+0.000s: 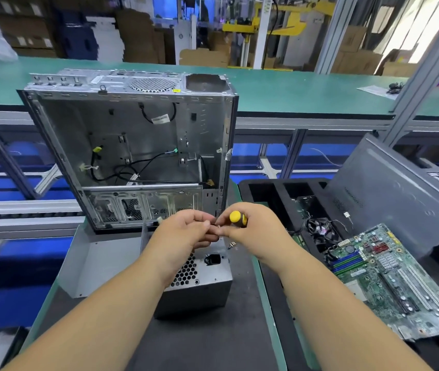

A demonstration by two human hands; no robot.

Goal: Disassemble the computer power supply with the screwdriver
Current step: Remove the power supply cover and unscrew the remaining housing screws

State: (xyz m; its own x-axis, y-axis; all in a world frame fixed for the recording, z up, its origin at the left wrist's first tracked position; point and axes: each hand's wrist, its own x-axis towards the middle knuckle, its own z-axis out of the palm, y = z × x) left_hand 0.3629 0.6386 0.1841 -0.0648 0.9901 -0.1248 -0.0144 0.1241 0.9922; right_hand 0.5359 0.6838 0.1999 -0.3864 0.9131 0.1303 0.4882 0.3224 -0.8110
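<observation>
The grey power supply [202, 279] stands on the dark mat in front of me, its honeycomb vent and black power socket facing up. My right hand [248, 231] grips a screwdriver with a yellow and black handle [238, 218] just above the unit's far top edge. My left hand [186, 234] meets it there, fingertips pinching at the screwdriver's thin shaft; whether a screw sits between the fingers I cannot tell. One loose screw [231, 245] lies on the mat just right of the unit.
An open, gutted computer case [132, 145] stands upright right behind the power supply. A grey metal cover [98, 263] lies to its left. On the right, a black foam tray [266, 188] holds a green motherboard [397, 282], a fan with cables and a dark side panel [400, 194].
</observation>
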